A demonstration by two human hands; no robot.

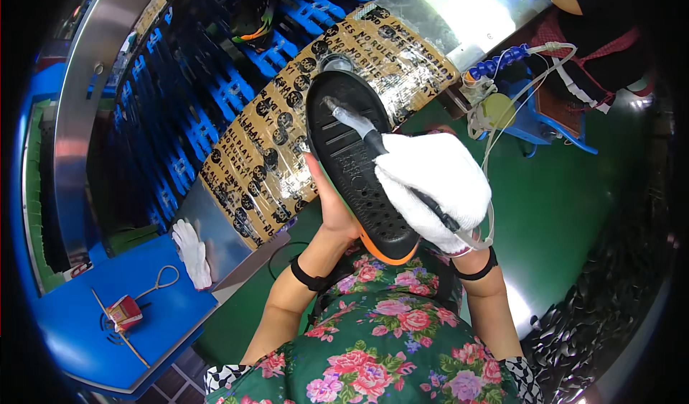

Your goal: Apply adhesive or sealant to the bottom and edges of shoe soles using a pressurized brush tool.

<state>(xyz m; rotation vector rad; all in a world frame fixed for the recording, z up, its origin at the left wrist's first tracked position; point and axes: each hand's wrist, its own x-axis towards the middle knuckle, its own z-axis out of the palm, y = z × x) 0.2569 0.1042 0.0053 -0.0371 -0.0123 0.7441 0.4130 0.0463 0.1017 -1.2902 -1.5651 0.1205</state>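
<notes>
Head view, black sole near taped ledge, blue table, green floor

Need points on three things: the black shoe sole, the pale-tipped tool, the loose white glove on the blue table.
Black shoe sole (353, 165): head view, middle of its face.
Pale-tipped tool (372, 141): head view, black section behind the tip.
Loose white glove (191, 254): head view, its middle.
</notes>
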